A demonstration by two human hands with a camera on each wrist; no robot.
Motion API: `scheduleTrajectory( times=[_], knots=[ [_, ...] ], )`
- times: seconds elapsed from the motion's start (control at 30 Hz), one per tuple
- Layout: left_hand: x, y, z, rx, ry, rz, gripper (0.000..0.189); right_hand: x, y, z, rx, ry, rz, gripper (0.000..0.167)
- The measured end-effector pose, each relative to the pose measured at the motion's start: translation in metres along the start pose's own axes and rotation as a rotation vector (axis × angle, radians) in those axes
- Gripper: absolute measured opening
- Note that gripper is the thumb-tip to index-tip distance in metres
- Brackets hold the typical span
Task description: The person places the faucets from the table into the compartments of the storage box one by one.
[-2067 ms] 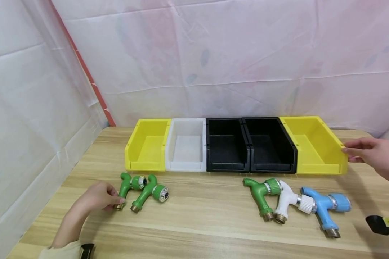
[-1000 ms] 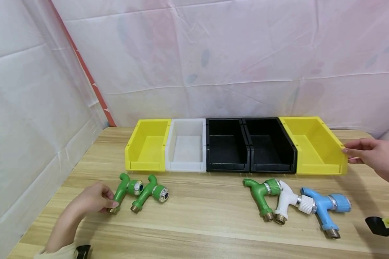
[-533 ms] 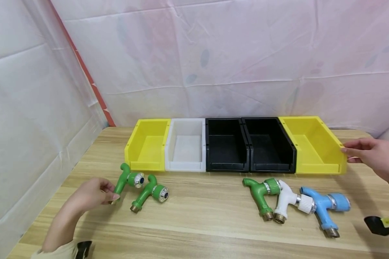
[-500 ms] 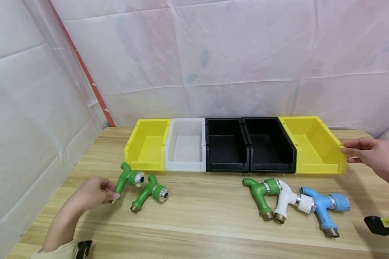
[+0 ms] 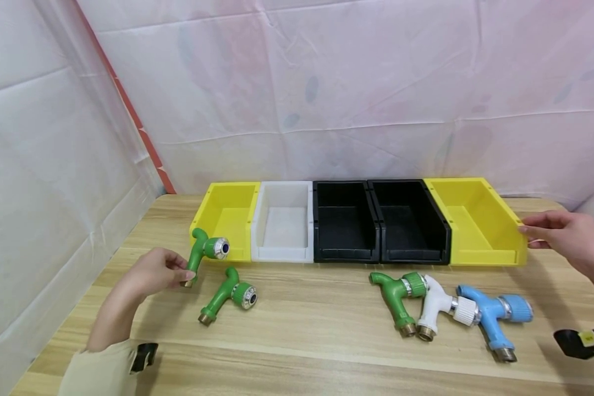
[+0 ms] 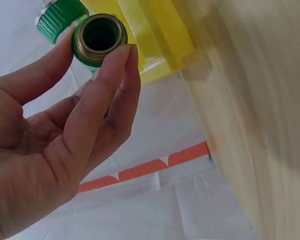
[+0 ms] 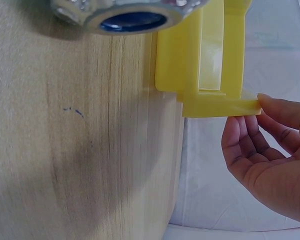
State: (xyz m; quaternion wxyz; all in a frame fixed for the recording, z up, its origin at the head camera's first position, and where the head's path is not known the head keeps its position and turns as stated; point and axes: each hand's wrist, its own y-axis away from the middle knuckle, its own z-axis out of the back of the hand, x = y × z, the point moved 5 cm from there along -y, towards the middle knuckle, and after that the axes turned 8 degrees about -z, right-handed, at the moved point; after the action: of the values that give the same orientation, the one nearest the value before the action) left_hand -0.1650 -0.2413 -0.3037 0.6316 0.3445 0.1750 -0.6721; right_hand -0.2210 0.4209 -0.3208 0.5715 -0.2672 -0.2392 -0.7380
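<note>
Five spouted taps (image 5: 436, 305), five plastic bins (image 5: 346, 254): left hand (image 5: 158, 269) pinches one of three green taps (image 5: 198, 253), right hand (image 5: 571, 237) one of two yellow bins (image 5: 490, 257); wood-grain table (image 5: 307, 341), cloth walls (image 5: 366, 71).

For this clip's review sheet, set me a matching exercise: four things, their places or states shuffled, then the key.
Column one
1. Left hand
2. White tap with a ribbed knob
3. Right hand
4. White open-fronted plastic bin

Column two
A. Holds the side rim of the rightmost yellow plastic bin
B. Stands between the leftmost yellow plastic bin and a black plastic bin
C. Pinches a curved, brass-ended green tap
D. Lies between another green tap and a light blue tap

Pairs: 1-C, 2-D, 3-A, 4-B
</note>
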Motion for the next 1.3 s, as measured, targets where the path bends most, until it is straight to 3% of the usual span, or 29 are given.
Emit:
scheduleTrajectory(
  times=[0.27, 0.73, 1.07, 1.3],
  knots=[
    [-0.012, -0.014, 0.002, -0.001, -0.029, -0.013, 0.022, -0.005, -0.003, 0.0, 0.0, 0.01, -0.011, 0.04],
    [-0.017, -0.034, 0.0, -0.017, 0.065, 0.029, 0.022, -0.008, -0.003, -0.001, -0.004, 0.009, -0.011, 0.04],
    [-0.021, -0.048, 0.001, -0.03, 0.043, 0.028, 0.023, -0.009, -0.003, -0.002, -0.009, -0.01, 0.002, 0.04],
    [-0.023, -0.055, 0.0, -0.053, 0.007, 0.078, 0.025, -0.01, -0.003, -0.002, -0.011, -0.019, 0.005, 0.039]
  ],
)
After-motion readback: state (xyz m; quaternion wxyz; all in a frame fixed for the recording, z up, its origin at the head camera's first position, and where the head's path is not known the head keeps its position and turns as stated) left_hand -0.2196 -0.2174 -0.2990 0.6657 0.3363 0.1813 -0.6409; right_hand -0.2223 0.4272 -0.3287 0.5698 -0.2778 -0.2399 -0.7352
